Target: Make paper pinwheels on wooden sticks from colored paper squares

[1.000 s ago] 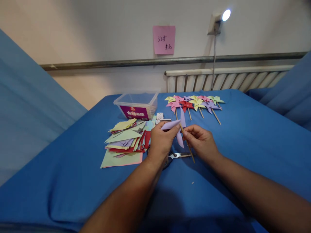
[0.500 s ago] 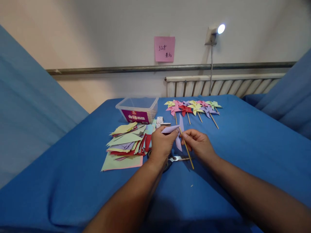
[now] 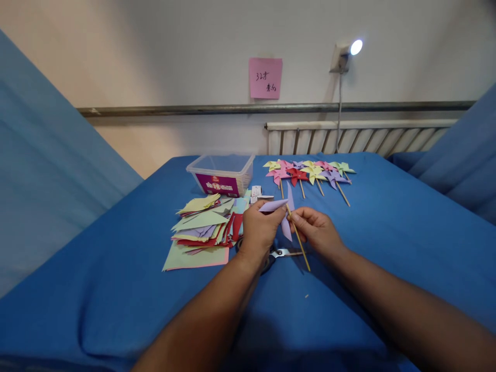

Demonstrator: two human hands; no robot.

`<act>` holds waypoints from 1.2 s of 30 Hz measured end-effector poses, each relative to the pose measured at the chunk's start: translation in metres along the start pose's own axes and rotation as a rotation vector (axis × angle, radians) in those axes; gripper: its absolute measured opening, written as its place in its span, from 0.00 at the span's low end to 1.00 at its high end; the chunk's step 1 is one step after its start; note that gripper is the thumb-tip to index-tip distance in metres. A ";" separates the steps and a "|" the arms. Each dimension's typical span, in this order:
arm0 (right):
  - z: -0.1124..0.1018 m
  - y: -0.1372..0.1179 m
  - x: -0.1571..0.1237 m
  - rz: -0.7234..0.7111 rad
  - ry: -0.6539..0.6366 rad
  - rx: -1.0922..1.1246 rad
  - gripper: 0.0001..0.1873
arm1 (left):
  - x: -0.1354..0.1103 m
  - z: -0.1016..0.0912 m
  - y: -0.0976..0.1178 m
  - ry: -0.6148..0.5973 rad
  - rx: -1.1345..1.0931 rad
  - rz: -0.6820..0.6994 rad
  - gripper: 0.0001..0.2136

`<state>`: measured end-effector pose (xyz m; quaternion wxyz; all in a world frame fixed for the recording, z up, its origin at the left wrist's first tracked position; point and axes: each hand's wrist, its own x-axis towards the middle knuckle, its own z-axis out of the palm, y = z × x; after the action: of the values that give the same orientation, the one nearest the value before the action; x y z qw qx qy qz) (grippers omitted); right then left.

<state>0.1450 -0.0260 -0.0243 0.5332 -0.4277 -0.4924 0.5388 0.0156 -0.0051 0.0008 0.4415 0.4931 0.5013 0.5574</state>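
Observation:
My left hand point(image 3: 259, 231) is closed in a pinch on a purple paper pinwheel point(image 3: 282, 213), gripping its folded blades near the centre. My right hand point(image 3: 318, 231) is closed on a thin wooden stick point(image 3: 299, 238) that runs diagonally from the pinwheel's centre down toward me. Both hands hover just above the blue cloth point(image 3: 368, 248), close together. Under them lie scissors point(image 3: 282, 253), partly hidden by my left wrist.
A messy pile of coloured paper pieces point(image 3: 201, 230) lies left of my hands. Behind it stands a clear plastic box point(image 3: 220, 173). A row of finished pinwheels on sticks point(image 3: 310, 173) lies farther back. A radiator point(image 3: 360, 135) and a pink note point(image 3: 265, 77) are on the wall.
The view tilted up slightly, so everything sits a little lower in frame. Both hands stayed on the pinwheel and stick, with only small finger adjustments.

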 end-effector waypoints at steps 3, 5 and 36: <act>0.000 0.001 0.000 -0.002 0.004 -0.004 0.19 | 0.000 0.000 0.000 0.016 0.023 -0.016 0.12; 0.000 0.001 -0.001 -0.009 0.008 -0.011 0.19 | 0.000 0.000 0.000 0.017 0.029 -0.017 0.12; 0.005 -0.003 -0.004 -0.080 0.064 -0.017 0.19 | -0.002 0.002 0.000 0.023 0.024 0.013 0.11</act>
<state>0.1412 -0.0302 -0.0206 0.5661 -0.4291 -0.4964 0.4990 0.0173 -0.0066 0.0003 0.4260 0.4951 0.5098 0.5600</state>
